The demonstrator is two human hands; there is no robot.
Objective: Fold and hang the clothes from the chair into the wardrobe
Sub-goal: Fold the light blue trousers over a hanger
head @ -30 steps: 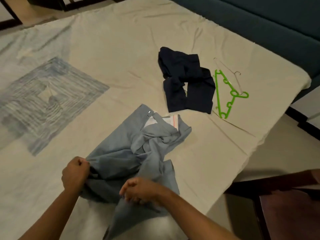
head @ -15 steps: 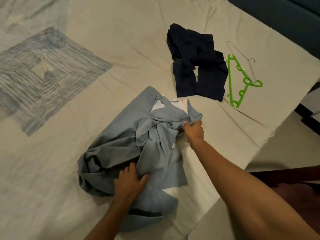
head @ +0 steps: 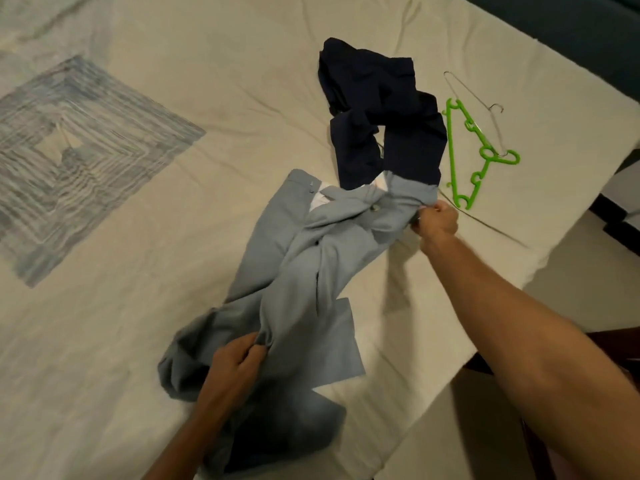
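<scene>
Cream bed [head: 173, 306] holds grey trousers [head: 298, 271], crumpled in the middle. Left hand [head: 235, 358] grips a near fold; right hand [head: 437, 220] pinches the far waistband beside dark clothes [head: 381, 116] and a green hanger [head: 467, 150].

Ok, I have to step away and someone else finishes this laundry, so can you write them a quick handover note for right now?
Left hand grips a bunched fold of the grey trousers near their lower end. Right hand pinches the waistband end beside the dark garment.
Both garments lie on the bed; a green hanger and a wire hanger lie right of the dark garment.
Done: nothing folded or hung.
Left: straighten, fold, hang both.
</scene>
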